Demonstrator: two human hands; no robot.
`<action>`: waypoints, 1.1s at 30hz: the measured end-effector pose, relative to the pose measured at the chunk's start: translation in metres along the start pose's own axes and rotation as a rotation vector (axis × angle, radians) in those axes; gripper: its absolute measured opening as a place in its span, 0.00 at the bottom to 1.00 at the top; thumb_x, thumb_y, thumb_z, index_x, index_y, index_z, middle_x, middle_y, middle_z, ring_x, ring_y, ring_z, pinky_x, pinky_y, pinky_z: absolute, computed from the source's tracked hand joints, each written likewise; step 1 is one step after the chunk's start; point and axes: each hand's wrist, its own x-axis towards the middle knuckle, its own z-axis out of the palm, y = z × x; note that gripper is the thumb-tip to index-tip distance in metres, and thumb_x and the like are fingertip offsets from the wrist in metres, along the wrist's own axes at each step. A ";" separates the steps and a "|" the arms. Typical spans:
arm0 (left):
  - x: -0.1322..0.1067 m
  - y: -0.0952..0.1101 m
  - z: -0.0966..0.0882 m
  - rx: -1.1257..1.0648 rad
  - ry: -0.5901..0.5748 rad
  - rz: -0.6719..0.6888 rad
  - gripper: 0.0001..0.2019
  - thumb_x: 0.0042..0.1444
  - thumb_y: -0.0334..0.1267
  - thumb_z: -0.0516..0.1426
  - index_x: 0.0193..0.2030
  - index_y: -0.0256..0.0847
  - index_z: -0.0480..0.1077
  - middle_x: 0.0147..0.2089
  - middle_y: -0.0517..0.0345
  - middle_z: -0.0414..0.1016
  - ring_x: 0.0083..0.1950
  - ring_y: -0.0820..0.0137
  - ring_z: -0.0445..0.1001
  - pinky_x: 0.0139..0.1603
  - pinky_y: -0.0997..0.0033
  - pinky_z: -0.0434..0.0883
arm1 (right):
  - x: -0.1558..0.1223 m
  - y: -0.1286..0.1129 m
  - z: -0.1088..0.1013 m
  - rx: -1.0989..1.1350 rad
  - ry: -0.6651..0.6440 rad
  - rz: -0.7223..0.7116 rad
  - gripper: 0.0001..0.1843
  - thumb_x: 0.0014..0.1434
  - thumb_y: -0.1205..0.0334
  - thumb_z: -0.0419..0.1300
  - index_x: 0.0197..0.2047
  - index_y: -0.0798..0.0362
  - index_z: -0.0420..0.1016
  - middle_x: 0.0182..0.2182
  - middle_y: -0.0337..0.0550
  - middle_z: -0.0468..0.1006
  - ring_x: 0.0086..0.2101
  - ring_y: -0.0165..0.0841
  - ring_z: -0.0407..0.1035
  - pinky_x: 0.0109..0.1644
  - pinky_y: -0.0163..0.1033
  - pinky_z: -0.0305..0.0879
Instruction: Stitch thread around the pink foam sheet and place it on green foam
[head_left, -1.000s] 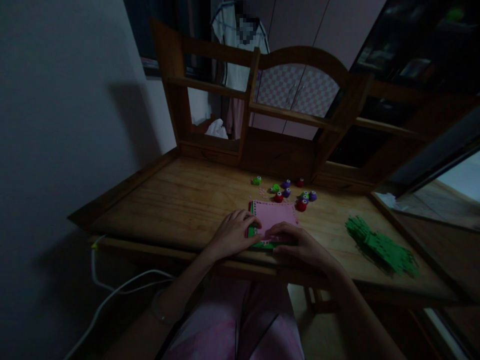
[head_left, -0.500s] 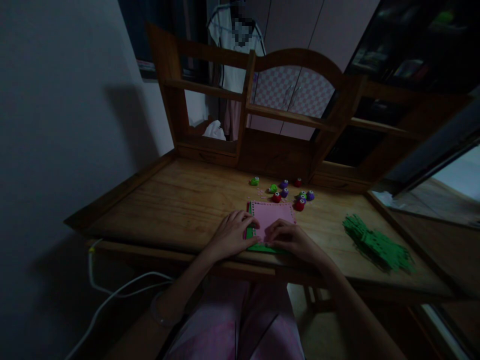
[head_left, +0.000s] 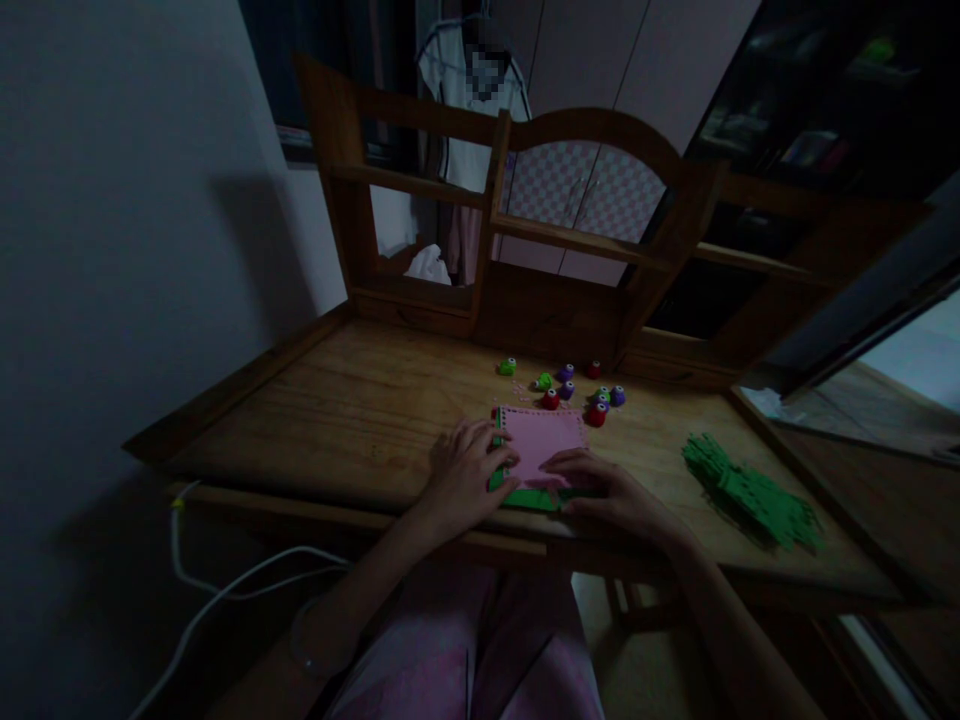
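A pink sheet (head_left: pixel 538 440) with small punched holes along its edges lies on a green sheet (head_left: pixel 529 497) at the front of the desk. My left hand (head_left: pixel 476 465) rests on the left side of the sheets, fingers spread over the pink edge. Over the lower right part lies my right hand (head_left: pixel 604 490), its fingers stretched out and thumb apart, touching the sheets near the front edge. Behind the sheets stand several small craft punches, among them a red one (head_left: pixel 550 399), a purple one (head_left: pixel 618 395) and a green one (head_left: pixel 508 367).
Pink paper scraps (head_left: pixel 519 391) are scattered among the punches. A heap of cut green strips (head_left: pixel 750 490) lies to the right on the wooden desk (head_left: pixel 337 400). A wooden shelf (head_left: pixel 495 190) rises at the back, and a white cable (head_left: pixel 225 590) hangs at the left.
My right hand has moved slightly right and opened out from a curled, pinching shape. More of the green sheet's front edge shows. My left hand stays on the sheets.
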 end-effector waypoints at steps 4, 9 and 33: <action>-0.015 0.029 0.007 -0.012 -0.076 0.153 0.15 0.63 0.36 0.46 0.54 0.43 0.66 0.58 0.57 0.66 0.61 0.70 0.60 0.64 0.62 0.57 | 0.006 0.006 0.003 -0.010 0.039 -0.025 0.13 0.56 0.57 0.62 0.45 0.48 0.74 0.48 0.44 0.70 0.49 0.36 0.65 0.54 0.43 0.61; -0.030 0.041 0.022 0.117 -0.082 0.150 0.19 0.64 0.37 0.44 0.59 0.37 0.61 0.61 0.50 0.63 0.64 0.66 0.59 0.64 0.61 0.58 | 0.013 0.006 0.009 -0.001 0.070 -0.061 0.10 0.57 0.57 0.61 0.42 0.50 0.74 0.44 0.45 0.70 0.46 0.35 0.66 0.52 0.42 0.63; -0.032 0.051 0.036 0.191 -0.068 0.099 0.23 0.62 0.43 0.46 0.63 0.41 0.57 0.65 0.47 0.57 0.65 0.60 0.55 0.64 0.54 0.56 | -0.007 0.012 -0.011 0.048 -0.020 -0.019 0.16 0.54 0.55 0.63 0.46 0.49 0.74 0.47 0.46 0.70 0.50 0.37 0.64 0.55 0.45 0.60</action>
